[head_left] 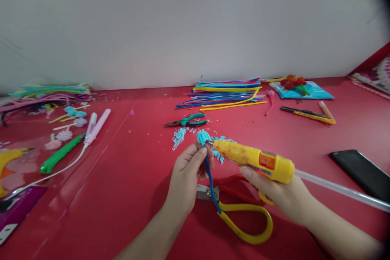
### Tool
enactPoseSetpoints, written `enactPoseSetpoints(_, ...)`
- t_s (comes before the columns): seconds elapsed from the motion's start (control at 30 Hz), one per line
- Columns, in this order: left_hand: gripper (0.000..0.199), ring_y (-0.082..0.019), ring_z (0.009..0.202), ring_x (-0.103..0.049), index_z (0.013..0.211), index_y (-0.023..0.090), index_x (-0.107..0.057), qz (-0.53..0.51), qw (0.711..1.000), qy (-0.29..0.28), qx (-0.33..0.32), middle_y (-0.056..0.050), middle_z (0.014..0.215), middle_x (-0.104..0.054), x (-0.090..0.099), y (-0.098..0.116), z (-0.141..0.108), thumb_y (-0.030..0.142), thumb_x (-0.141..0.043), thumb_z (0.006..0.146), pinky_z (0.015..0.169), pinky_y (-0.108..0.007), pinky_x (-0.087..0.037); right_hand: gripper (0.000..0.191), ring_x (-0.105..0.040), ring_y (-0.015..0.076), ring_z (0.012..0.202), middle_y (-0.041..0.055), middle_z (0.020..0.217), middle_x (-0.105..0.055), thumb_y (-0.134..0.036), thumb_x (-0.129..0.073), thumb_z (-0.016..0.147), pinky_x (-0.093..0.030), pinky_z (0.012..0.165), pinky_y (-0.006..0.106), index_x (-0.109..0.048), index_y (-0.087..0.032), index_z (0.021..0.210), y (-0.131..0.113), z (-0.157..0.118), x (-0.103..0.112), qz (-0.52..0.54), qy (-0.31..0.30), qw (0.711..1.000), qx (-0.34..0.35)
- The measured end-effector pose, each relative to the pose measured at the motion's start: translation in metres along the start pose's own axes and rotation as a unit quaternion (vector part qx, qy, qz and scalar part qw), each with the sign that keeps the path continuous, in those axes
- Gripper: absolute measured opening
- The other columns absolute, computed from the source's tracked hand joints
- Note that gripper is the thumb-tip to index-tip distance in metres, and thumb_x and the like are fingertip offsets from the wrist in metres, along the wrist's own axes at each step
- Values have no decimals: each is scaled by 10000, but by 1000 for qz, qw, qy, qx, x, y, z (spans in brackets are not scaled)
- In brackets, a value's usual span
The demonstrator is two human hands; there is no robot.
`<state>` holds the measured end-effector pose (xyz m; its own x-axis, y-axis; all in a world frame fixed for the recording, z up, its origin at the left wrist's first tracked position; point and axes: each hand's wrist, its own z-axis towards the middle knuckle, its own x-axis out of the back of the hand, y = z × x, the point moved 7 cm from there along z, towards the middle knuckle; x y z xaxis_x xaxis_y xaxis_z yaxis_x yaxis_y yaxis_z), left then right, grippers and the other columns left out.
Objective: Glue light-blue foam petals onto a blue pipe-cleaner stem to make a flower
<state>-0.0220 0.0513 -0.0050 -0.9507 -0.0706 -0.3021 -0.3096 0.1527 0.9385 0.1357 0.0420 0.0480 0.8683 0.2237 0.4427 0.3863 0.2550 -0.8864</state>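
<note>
Between the fingers of my left hand (189, 167) is a pipe-cleaner flower, its light blue head (202, 136) pointing up and its dark blue stem (211, 180) hanging down. My right hand (282, 195) is wrapped round a yellow hot glue gun (243, 155) with a clear glue stick (338, 191) out of its back end. The gun's nozzle meets or nearly meets the side of the flower head; exact contact is hard to see. Beneath the hands lie scissors (246, 233) with one yellow and one red handle. Short light blue snippets (218, 155) lie behind the flower.
Teal-handled pliers (193, 121) lie beyond the hands, before a pile of pipe cleaners (227, 91). At left are a pink curling iron (99, 126) and a green cutter (61, 155). On the right are a black phone (361, 172), tweezers (309, 114) and a blue packet (318, 90).
</note>
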Motion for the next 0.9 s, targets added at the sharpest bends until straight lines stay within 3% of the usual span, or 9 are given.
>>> enactPoseSetpoints(0.17,159,-61,491,-422,719,162,-605,22,999,33,-6,26,584,-542,6,3,3,299,-577,795,449,-161,-322,238,-411,100,441,-47,504,-441,-341,-517,824,-391,447,223,-478,-216,626,3,0,-1,10,-9,1000,-20)
enactPoseSetpoints(0.27,147,-60,497,-437,737,154,-613,10,998,67,-8,21,596,-552,10,4,6,298,-605,763,447,-160,-321,139,-482,117,535,-21,622,-530,-335,-569,772,-428,502,226,-516,-210,740,9,5,6,61,50,996,-51)
enactPoseSetpoints(0.37,153,-61,498,-449,734,150,-609,5,996,83,11,13,597,-570,13,1,8,302,-612,746,430,-158,-303,193,-516,129,615,-10,720,-561,-241,-612,678,-424,515,216,-503,-202,832,27,12,15,94,104,985,-98)
enactPoseSetpoints(0.5,146,-56,501,-446,738,152,-608,10,998,65,14,15,606,-580,10,-1,7,296,-596,760,436,-158,-301,183,-528,129,597,2,719,-597,-234,-568,681,-404,522,223,-582,-158,847,59,26,19,51,68,988,-126)
enactPoseSetpoints(0.57,139,-54,499,-439,734,153,-605,9,998,55,13,18,602,-575,9,-1,6,287,-589,768,436,-160,-297,304,-570,150,647,31,808,-638,-347,-533,749,-408,543,231,-576,-143,970,74,33,30,-36,94,986,-132)
enactPoseSetpoints(0.6,138,-54,499,-436,731,153,-601,9,999,50,12,19,600,-573,8,-1,6,283,-583,773,435,-161,-294,335,-574,154,629,36,775,-639,-423,-474,789,-393,525,232,-582,-141,934,82,35,36,-147,99,972,-156)
enactPoseSetpoints(0.67,139,-57,507,-438,728,154,-597,11,999,39,12,17,600,-570,5,0,5,278,-569,785,440,-163,-293,387,-565,183,580,66,662,-618,-491,-446,794,-340,486,254,-592,-133,770,93,39,44,-233,105,949,-186)
enactPoseSetpoints(0.77,140,-70,529,-453,730,156,-594,13,999,20,23,9,601,-574,1,0,2,273,-553,795,449,-171,-295,411,-567,224,552,100,574,-591,-505,-442,790,-292,480,278,-549,-160,595,102,41,51,-317,95,920,-211)
enactPoseSetpoints(0.9,149,-75,507,-448,702,160,-577,-3,999,-21,27,4,588,-584,-6,3,-4,258,-533,804,471,-190,-313,425,-609,272,618,144,568,-598,-470,-446,810,-333,538,308,-536,-170,523,97,39,54,-392,89,890,-214)
